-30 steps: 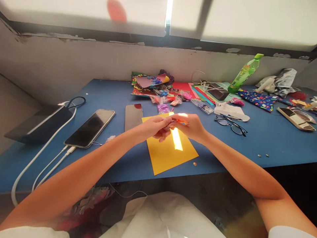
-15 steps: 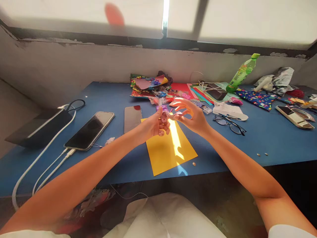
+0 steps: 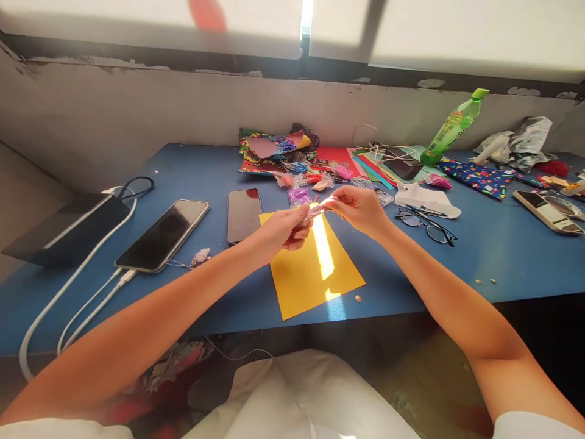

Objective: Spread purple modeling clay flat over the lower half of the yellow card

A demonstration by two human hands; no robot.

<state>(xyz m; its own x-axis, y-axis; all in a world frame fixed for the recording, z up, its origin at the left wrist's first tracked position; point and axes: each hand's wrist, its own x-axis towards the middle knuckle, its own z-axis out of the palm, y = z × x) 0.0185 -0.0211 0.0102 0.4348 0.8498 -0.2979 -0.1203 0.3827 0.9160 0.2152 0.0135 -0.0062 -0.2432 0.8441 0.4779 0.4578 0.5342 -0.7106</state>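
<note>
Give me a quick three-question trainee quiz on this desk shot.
1. True or false: the black-framed eyeglasses lie on the yellow paper sheet.
2. The small clear plastic packet is in the grip of: A) the left hand only; B) the right hand only; C) both hands.
3. Which lies nearer the sheet: the dark-screened smartphone with a white cable or the dark-screened smartphone without one?
Key: 1 false; 2 C; 3 the one without a cable.
</note>
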